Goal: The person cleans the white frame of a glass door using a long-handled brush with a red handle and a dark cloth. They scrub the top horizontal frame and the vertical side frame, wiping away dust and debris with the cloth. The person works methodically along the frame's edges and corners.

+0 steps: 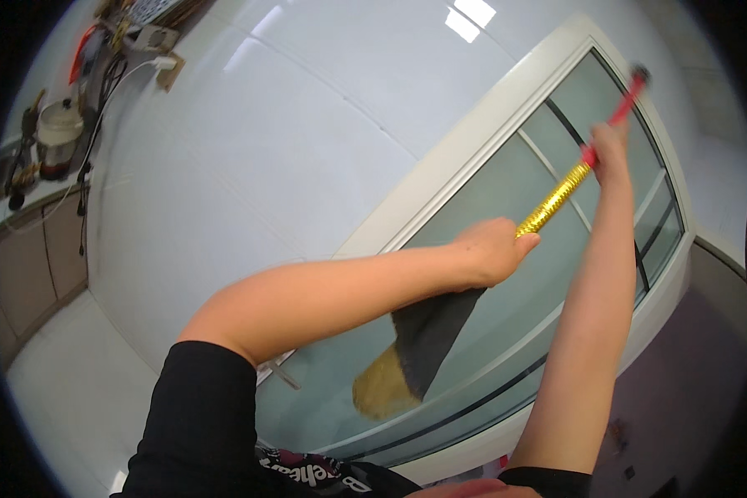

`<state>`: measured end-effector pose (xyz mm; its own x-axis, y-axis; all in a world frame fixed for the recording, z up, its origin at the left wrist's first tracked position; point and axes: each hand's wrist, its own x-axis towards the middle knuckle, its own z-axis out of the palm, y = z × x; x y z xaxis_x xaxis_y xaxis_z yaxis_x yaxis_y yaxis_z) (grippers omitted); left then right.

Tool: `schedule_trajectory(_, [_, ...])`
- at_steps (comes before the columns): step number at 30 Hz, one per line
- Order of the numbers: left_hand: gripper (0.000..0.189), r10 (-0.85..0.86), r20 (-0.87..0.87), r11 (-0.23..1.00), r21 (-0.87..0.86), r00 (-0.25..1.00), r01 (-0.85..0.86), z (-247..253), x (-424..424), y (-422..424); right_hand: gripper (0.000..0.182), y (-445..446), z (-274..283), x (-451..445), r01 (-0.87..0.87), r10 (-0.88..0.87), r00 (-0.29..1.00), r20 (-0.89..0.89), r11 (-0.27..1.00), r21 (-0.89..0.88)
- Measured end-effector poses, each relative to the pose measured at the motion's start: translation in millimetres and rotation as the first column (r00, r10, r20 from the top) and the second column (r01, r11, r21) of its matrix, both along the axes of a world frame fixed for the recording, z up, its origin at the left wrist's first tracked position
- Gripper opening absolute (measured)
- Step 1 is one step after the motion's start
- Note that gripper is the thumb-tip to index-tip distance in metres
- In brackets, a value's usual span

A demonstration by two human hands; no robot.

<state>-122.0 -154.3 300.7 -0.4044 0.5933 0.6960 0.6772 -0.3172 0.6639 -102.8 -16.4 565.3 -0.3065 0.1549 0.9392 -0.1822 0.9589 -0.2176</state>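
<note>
A broom-like tool slants across the view, its lower end a dark grey flat piece (437,333) with a tan, bristle-like tip (383,383). Above that, its handle (554,199) is wrapped in shiny gold, then turns red, and it ends in a blurred dark tip at the upper right. My left hand (492,252) is closed around the handle just above the grey piece. Farther up, my right hand (610,146), slightly blurred, grips the red part. Behind both hands is a white-framed door (479,140) with frosted glass panes.
A pale tiled wall (286,143) spans the upper middle. At the left, a counter (31,202) holds a lidded pot (59,134) and kitchen items, with cords hanging near a wall socket (169,71). A metal door handle (283,375) sticks out below my left arm.
</note>
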Motion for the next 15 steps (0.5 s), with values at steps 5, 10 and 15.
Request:
schedule_trajectory(5, [0.048,-0.185,0.159,0.982,0.063,0.97,0.177,-1,5,-4,0.05,-70,-18,-17,0.103,-0.111,0.99,0.09,0.991,0.083])
schedule_trajectory(10, [0.053,-0.015,-0.087,0.999,-0.033,0.996,0.012,-5,-4,33,0.049,2,-34,29,0.139,-0.156,0.979,-0.131,0.982,-0.13])
schedule_trajectory(15, [0.054,-0.011,-0.083,1.0,-0.023,0.996,0.009,-5,-5,31,0.054,20,-23,32,0.118,-0.135,0.985,-0.109,0.981,-0.152])
